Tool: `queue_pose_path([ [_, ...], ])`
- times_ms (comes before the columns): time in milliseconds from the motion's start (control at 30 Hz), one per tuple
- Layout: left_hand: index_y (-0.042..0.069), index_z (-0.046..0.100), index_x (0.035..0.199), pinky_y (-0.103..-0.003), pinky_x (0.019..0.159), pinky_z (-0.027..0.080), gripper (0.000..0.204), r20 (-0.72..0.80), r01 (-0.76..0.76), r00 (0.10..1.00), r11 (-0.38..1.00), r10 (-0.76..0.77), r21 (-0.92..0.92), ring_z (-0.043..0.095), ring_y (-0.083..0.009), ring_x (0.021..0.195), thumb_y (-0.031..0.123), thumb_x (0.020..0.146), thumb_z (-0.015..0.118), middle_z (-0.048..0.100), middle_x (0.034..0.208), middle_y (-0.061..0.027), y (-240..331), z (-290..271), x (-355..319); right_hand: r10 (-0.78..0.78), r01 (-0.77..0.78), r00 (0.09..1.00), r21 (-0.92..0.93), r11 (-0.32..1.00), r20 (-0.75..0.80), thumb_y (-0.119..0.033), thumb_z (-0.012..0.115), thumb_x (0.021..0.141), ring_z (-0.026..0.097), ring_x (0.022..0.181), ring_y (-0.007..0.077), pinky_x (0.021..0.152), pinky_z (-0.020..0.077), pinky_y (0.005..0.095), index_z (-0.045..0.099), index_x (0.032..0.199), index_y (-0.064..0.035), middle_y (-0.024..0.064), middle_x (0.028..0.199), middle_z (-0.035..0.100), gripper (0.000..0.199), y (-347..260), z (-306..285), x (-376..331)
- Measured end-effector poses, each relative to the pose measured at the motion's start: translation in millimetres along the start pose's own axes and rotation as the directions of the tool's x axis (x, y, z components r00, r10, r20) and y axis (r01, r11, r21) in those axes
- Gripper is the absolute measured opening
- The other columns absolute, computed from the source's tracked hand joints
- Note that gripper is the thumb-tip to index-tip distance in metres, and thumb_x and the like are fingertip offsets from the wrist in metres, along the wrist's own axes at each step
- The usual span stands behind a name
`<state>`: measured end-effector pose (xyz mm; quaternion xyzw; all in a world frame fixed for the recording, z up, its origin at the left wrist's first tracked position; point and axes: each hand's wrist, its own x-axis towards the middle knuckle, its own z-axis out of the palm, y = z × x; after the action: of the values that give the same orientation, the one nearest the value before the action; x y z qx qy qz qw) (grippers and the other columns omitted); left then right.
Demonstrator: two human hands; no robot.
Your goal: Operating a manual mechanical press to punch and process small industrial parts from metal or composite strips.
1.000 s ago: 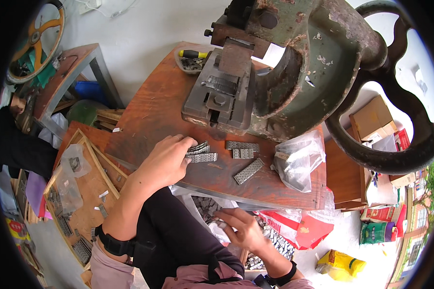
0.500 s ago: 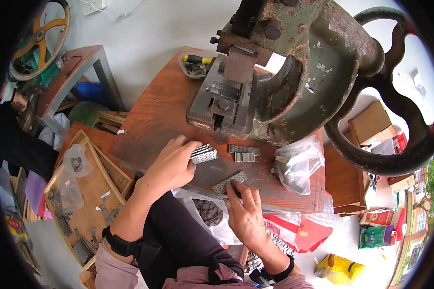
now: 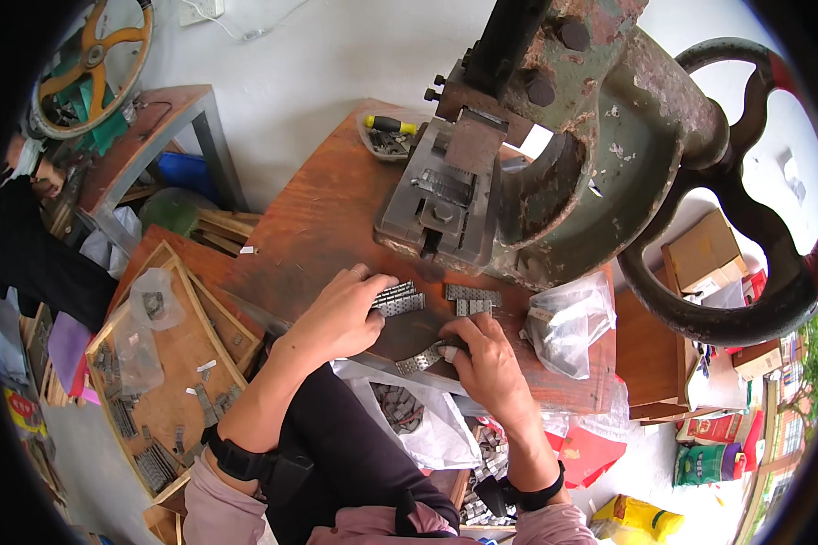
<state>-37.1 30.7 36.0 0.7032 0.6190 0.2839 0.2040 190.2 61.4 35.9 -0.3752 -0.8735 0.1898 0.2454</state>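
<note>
My left hand is closed around the left end of several stacked grey metal link strips, low over the wooden bench. With the fingers of my right hand I pinch one end of another link strip. That strip curves and points left, near the bench's front edge. Between the hands and the press lie two more short link strips, side by side on the wood. Past them stands a hand press with a steel die block under its ram.
A crumpled clear plastic bag sits at the bench's right. Behind the die is a tub of small parts with a yellow-black screwdriver. A wooden tray of strips lies left. A white bag of parts hangs below. Another person's arm shows far left.
My right hand has lifted the strip's right end off the bench, and the strip now bends. My left hand still grips its stack. The whole view has shifted slightly.
</note>
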Motion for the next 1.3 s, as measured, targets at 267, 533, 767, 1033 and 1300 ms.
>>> queue_pose_path([
  [267, 0.000, 0.055, 0.120, -0.045, 0.091, 0.043, 0.042, 0.056, 0.035, 0.998, 0.999, -0.035, 0.002, 0.051, -0.0400, 0.105, 0.014, 0.082, 0.066, 0.054, 0.108, -0.0225, 6, -2, 1, 0.138, -0.095, 0.972, 0.214, 0.972, -0.193, -0.004, 0.064, 0.080, 0.063, 0.085, 0.0369, 0.075, 0.0489, 0.0400, 0.061, 0.098, -0.0008, 0.0189, 0.092, 0.063, 0.019, -11, 39, 33],
  [533, 0.000, 0.054, 0.117, -0.042, 0.092, 0.042, 0.040, -0.007, 0.015, 1.000, 1.000, -0.015, 0.011, 0.051, -0.0381, 0.106, 0.007, 0.079, 0.066, 0.055, 0.108, -0.0192, 4, 3, 0, 0.220, -0.151, 0.953, 0.304, 0.941, -0.207, 0.006, 0.055, 0.075, 0.056, 0.102, 0.0414, 0.087, 0.0461, 0.0459, 0.050, 0.124, -0.0003, 0.0253, 0.108, 0.056, 0.050, -4, 43, 30],
  [767, 0.000, 0.055, 0.114, -0.043, 0.090, 0.042, 0.040, -0.047, 0.021, 0.999, 0.998, -0.018, 0.054, 0.051, -0.0381, 0.103, 0.006, 0.076, 0.068, 0.056, 0.105, -0.0184, 7, 5, 0, 0.165, -0.108, 0.982, 0.445, 0.889, -0.091, 0.013, 0.046, 0.076, 0.048, 0.126, 0.0280, 0.104, 0.0384, 0.0332, 0.039, 0.137, 0.0035, 0.0214, 0.133, 0.049, 0.062, -10, 55, 26],
  [1033, 0.001, 0.055, 0.114, -0.043, 0.090, 0.042, 0.039, -0.021, 0.032, 0.999, 0.999, -0.031, 0.041, 0.052, -0.0375, 0.105, 0.007, 0.077, 0.068, 0.056, 0.106, -0.0185, 9, 2, 2, 0.243, -0.128, 0.963, 0.595, 0.793, -0.116, 0.014, 0.049, 0.076, 0.054, 0.119, 0.0267, 0.101, 0.0447, 0.0330, 0.045, 0.132, 0.0040, 0.0205, 0.126, 0.052, 0.057, -3, 44, 23],
  [1300, 0.002, 0.056, 0.114, -0.043, 0.090, 0.043, 0.039, -0.008, 0.066, 0.998, 0.998, -0.065, 0.023, 0.052, -0.0377, 0.105, 0.008, 0.078, 0.068, 0.057, 0.105, -0.0185, 11, 2, 4, 0.178, -0.131, 0.976, 0.311, 0.942, -0.127, 0.004, 0.061, 0.074, 0.057, 0.096, 0.0363, 0.084, 0.0471, 0.0418, 0.057, 0.118, -0.0023, 0.0189, 0.104, 0.060, 0.045, -2, 35, 25],
])
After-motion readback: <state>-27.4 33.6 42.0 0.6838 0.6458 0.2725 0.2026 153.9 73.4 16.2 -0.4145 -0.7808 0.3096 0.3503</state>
